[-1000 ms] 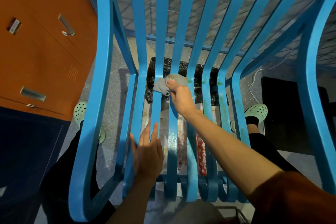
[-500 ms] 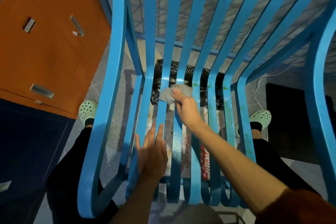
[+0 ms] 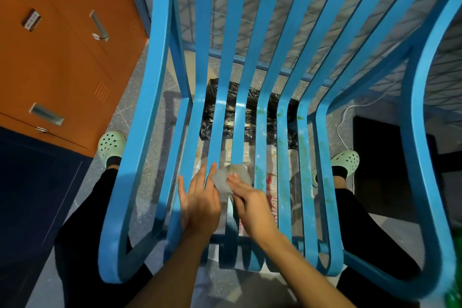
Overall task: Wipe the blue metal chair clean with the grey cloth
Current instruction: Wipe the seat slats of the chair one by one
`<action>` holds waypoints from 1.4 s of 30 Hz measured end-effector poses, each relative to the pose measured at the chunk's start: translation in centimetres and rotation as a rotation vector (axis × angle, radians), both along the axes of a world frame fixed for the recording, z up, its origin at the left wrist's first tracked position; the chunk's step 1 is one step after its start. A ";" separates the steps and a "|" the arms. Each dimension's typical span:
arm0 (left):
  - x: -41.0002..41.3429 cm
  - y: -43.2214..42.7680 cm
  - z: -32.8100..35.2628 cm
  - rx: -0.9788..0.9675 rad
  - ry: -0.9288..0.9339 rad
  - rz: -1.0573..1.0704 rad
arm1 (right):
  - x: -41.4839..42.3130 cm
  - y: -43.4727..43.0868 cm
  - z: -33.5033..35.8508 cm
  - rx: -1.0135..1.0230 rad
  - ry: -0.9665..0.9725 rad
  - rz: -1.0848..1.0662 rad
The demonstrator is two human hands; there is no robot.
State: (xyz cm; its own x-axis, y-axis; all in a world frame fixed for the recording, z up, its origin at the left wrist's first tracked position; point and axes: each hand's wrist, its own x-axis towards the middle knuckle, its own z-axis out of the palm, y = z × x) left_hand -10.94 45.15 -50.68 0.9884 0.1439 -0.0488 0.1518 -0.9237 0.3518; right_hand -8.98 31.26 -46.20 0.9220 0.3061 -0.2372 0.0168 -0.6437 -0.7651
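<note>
The blue metal chair [image 3: 282, 147] fills the head view, its slatted seat running from the front edge up into the backrest. Green smears and pale specks mark the right-hand slats. The grey cloth [image 3: 226, 179] lies bunched on a middle slat near the seat's front. My right hand [image 3: 250, 204] grips the cloth and presses it on that slat. My left hand [image 3: 200, 204] rests flat beside it on the left slats, fingers straight, touching the cloth's left edge.
An orange cabinet [image 3: 62, 57] stands close on the left, above a dark blue panel [image 3: 32, 190]. A black plastic bag [image 3: 252, 112] and printed wrappers lie on the floor under the seat. My feet in green clogs [image 3: 111, 144] flank the chair. A white cable [image 3: 355, 112] trails at right.
My right hand has dragged the cloth from the back of the seat toward the front edge, ending beside my left hand. The left hand has stayed on the left slats.
</note>
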 end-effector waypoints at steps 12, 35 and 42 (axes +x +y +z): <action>0.5 -0.4 0.2 0.061 -0.004 0.010 | 18.3 1.3 -1.6 -0.121 -0.115 -0.062; 0.2 -0.2 0.6 -0.021 -0.021 0.030 | 19.2 0.9 -2.6 -0.140 -0.207 0.043; 0.1 -0.3 0.6 -0.014 -0.026 0.026 | 17.8 2.0 -2.7 -0.115 -0.194 -0.047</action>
